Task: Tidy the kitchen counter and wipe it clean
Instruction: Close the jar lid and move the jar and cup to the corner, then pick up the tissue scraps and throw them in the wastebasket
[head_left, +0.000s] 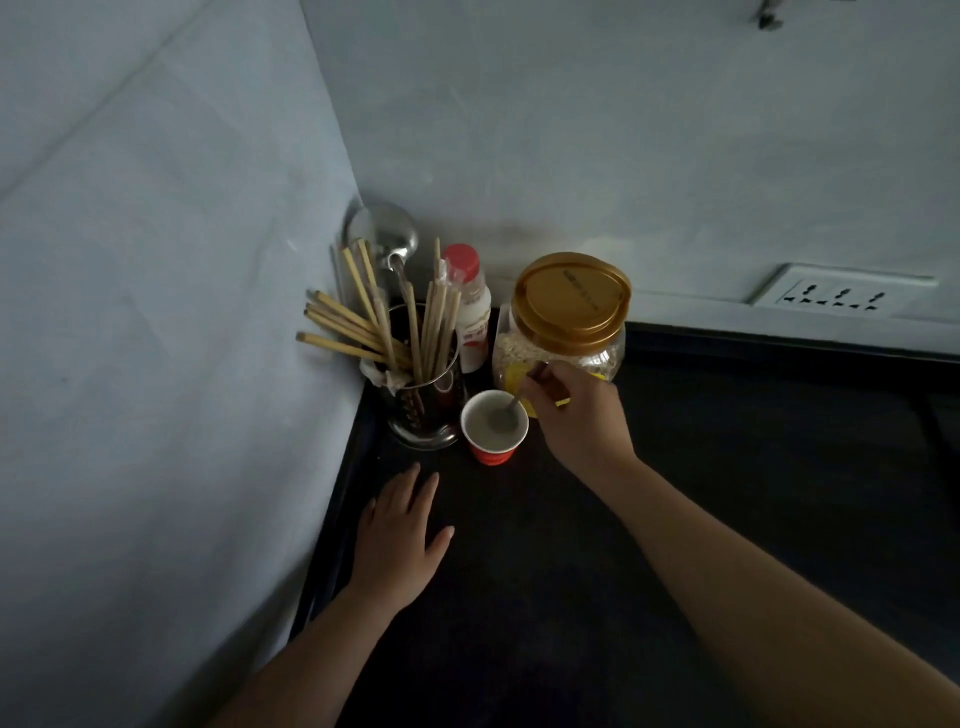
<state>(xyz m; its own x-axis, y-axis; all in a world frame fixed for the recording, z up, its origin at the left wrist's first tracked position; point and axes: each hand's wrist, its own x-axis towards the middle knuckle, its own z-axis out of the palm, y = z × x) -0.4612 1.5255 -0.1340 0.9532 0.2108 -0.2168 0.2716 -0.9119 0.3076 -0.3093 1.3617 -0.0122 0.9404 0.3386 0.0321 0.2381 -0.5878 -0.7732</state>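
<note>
A small red paper cup (493, 451) with pale contents stands on the black counter (727, 493) in the corner. A spoon (506, 413) rests in the cup, bowl down. My right hand (576, 418) pinches the spoon's handle just right of the cup. My left hand (402, 535) lies flat on the counter in front of the cup, fingers spread, holding nothing. Behind the cup stand a metal holder (428, 405) full of chopsticks, a white bottle with a red cap (470, 306), and a clear jar with a gold lid (569, 306).
A steel ladle (384, 234) leans into the wall corner behind the holder. Pale walls close the counter at left and back. A white socket strip (841, 299) sits on the back wall at right. The dark counter stretches to the right.
</note>
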